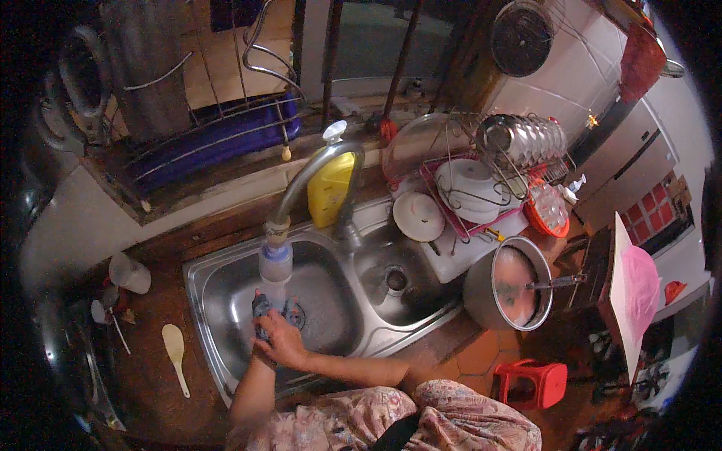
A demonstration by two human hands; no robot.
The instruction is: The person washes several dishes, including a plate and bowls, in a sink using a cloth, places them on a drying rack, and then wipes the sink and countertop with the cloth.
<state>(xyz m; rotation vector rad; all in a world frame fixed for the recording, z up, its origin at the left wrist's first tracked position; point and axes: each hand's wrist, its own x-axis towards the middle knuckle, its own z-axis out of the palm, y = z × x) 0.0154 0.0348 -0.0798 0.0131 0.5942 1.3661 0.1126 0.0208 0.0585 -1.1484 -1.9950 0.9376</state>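
Note:
Both hands are together over the left, larger basin [333,338] of a stainless steel double sink. My right hand [285,341] lies across my left hand [263,353], which it partly hides. Between them is a bunched dark thing [260,307] with small red parts, perhaps a cloth; its exact kind cannot be told. Directly above is the curved metal tap [304,175], its clear plastic nozzle with a blue ring [276,260] pointing down at the hands. Water seems to run from it onto the dark thing. Part of the basin's drain [299,317] shows beside the hands.
Behind the tap stands a yellow bottle [334,186] with a white pump. Right of the smaller basin [395,299] are a dish rack with white bowls [468,183] and a large pot [479,296] holding a ladle. A pale rice paddle [174,344] lies left. A red stool [550,383] stands below.

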